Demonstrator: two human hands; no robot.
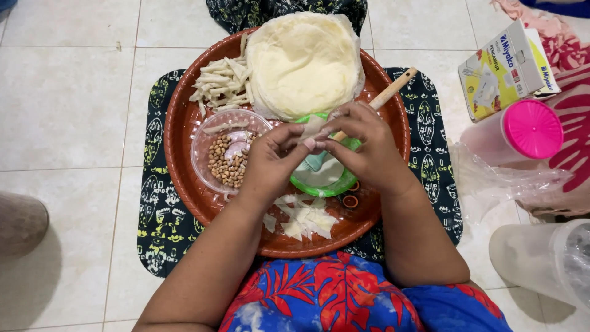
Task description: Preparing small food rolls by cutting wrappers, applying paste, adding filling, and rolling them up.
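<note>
Both hands meet over a large round reddish-brown tray (184, 129). My left hand (270, 160) and my right hand (369, 147) pinch together a small pale piece of pastry wrapper (311, 127), held above a green bowl (335, 184) with white paste in it. A wooden-handled tool (390, 92) rests in that bowl, its handle pointing up and right. A stack of pale round wrappers (304, 61) lies at the tray's far side. Cut strips of filling (221, 83) sit left of the stack. A clear plastic bowl (206, 144) holds peanuts and garlic.
Folded wrapper triangles (304, 218) lie at the tray's near edge. The tray sits on a dark patterned mat (153, 227) on white floor tiles. Right of it: a cardboard box (504, 71), a pink-lidded container (528, 132), a plastic bag (504, 184), a clear jug (547, 258).
</note>
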